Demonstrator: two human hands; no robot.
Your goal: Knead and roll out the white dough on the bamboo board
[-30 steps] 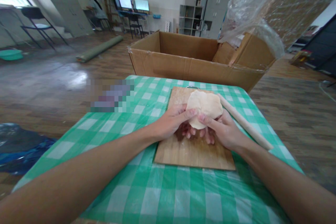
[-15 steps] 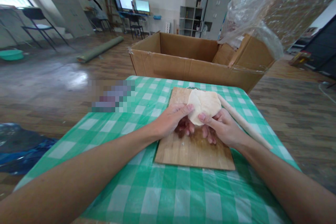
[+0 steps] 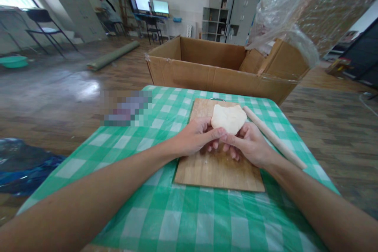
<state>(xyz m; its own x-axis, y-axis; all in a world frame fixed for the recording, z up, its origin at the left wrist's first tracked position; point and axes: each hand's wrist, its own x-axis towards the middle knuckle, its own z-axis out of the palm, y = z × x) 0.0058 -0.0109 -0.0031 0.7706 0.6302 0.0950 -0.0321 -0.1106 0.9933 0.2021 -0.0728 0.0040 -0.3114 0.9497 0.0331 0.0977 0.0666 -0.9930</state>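
A pale, flattened piece of dough (image 3: 228, 118) is held above a wooden cutting board (image 3: 215, 169). My left hand (image 3: 195, 137) pinches its near left edge with thumb and fingers. My right hand (image 3: 251, 145) grips the near right edge, thumb on top and fingers curled under. The two thumbs almost meet at the dough's lower rim. A wooden rolling pin (image 3: 273, 137) lies on the tablecloth just right of the board.
The table wears a green and white checked cloth (image 3: 153, 204). A large open cardboard box (image 3: 224, 67) stands behind the table, with crumpled clear plastic (image 3: 298, 12) over its right side. Far back, a person sits at a desk with monitors (image 3: 152, 6).
The dough looks smaller and more gathered than before. My thumbs have come closer together at its near edge. The hands stay over the board.
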